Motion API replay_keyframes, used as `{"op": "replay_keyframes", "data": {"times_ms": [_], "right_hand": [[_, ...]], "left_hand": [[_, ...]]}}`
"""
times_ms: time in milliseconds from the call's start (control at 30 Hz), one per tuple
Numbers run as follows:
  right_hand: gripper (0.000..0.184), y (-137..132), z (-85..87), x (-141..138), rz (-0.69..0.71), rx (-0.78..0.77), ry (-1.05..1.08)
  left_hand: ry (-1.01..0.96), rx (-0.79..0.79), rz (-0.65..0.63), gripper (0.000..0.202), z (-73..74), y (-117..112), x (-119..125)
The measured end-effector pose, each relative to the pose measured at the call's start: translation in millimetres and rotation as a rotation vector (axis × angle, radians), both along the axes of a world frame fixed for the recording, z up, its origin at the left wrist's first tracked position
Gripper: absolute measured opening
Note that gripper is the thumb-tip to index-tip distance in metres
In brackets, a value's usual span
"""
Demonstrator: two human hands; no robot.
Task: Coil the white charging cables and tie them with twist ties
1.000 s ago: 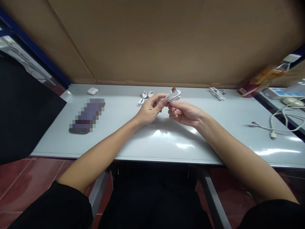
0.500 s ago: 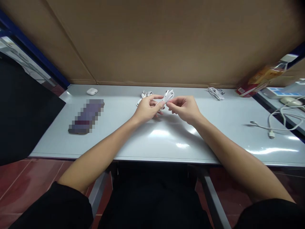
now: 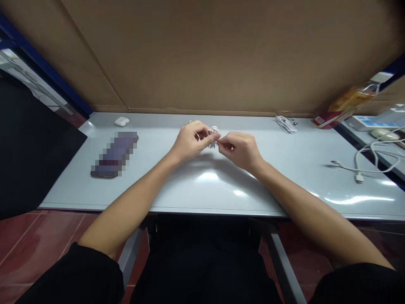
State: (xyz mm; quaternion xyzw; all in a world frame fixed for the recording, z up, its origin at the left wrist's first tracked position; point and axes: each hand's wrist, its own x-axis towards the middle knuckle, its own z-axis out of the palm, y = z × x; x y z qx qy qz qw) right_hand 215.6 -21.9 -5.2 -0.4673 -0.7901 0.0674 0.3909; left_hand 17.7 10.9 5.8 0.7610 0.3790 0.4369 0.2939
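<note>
Both my hands meet over the middle of the grey table (image 3: 177,185). My left hand (image 3: 189,142) and my right hand (image 3: 239,148) are closed in pinches on a small coiled white cable (image 3: 213,135) held between them, just above the tabletop. Most of the coil is hidden by my fingers. Another white cable that lay behind my left hand is mostly hidden.
A white earbud case (image 3: 122,121) sits at the back left, a blurred dark flat object (image 3: 114,154) in front of it. A bundled white cable (image 3: 286,123) lies back right, a loose charging cable (image 3: 357,169) far right. A cardboard wall (image 3: 202,55) backs the table.
My hands have drifted left and lower toward the table with the cable. The coil, earlier raised with a plug showing, is now tucked between my fingers.
</note>
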Motion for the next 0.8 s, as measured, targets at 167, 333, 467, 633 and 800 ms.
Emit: {"op": "replay_keyframes", "data": {"times_ms": [167, 333, 467, 633, 800], "right_hand": [[0.025, -9, -3.6, -11, 0.111, 0.059, -0.071], [0.023, -9, -5.7, -10, 0.159, 0.09, -0.088], [0.022, -6, -9.4, -9, 0.143, 0.077, -0.085], [0.021, -4, -7.9, -8, 0.081, -0.036, -0.021], [0.019, -5, 2.5, -5, 0.083, -0.134, 0.111]], "left_hand": [[0.008, -0.359, -0.104, 0.054, 2.2, 2, -3], [0.018, -0.732, -0.096, 0.048, -4.7, 7, -4], [0.079, -0.721, -0.092, 0.043, -5.9, 6, -4], [-0.09, -0.43, 0.042, 0.023, -8.6, 2, 2], [-0.001, -0.379, -0.088, 0.038, -19.8, 9, 4]]}}
